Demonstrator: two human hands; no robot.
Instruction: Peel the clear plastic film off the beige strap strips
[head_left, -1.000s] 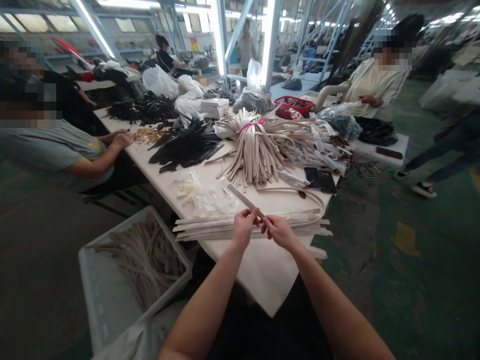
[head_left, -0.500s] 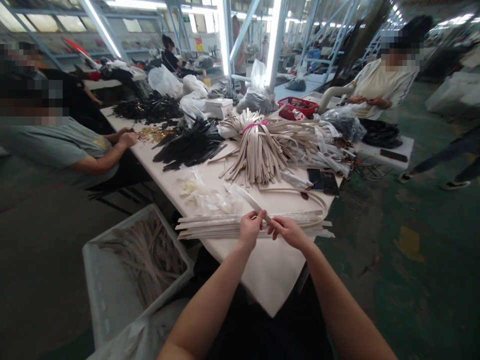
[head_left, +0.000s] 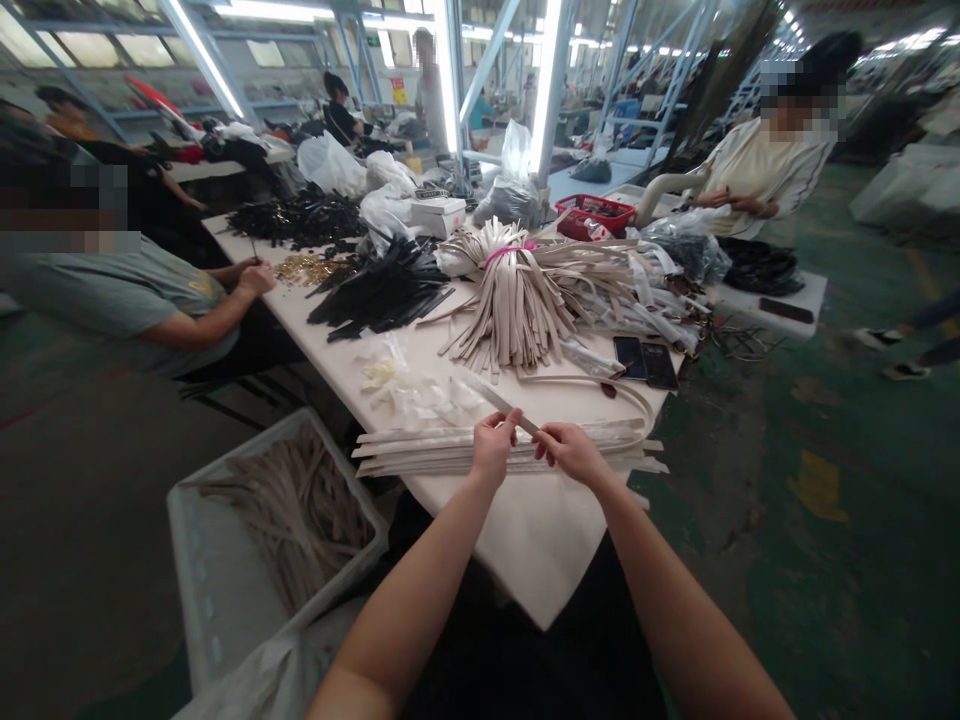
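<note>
A pale beige strap (head_left: pixel 528 425) is held up slantwise between my two hands. The fingers of my left hand (head_left: pixel 493 443) pinch it, and my right hand (head_left: pixel 568 450) grips it a little to the right. One end of the strap runs up and left past my left hand. Beneath my hands a row of long pale strips (head_left: pixel 420 452) lies across the table. A curved pale strap (head_left: pixel 646 405) loops on the right; whether it joins the held one I cannot tell.
A large bundle of beige straps (head_left: pixel 517 310) tied with pink stands ahead, beside black strips (head_left: pixel 386 290). Crumpled film (head_left: pixel 420 395) and two phones (head_left: pixel 646 362) lie nearer. A bin of straps (head_left: pixel 196 590) stands lower left. People sit at left (head_left: pixel 150 300) and right (head_left: pixel 780 170).
My hands have moved slightly apart along the strap, the left one a little to the left and the right one slightly up. A passer-by on the right has stepped further right.
</note>
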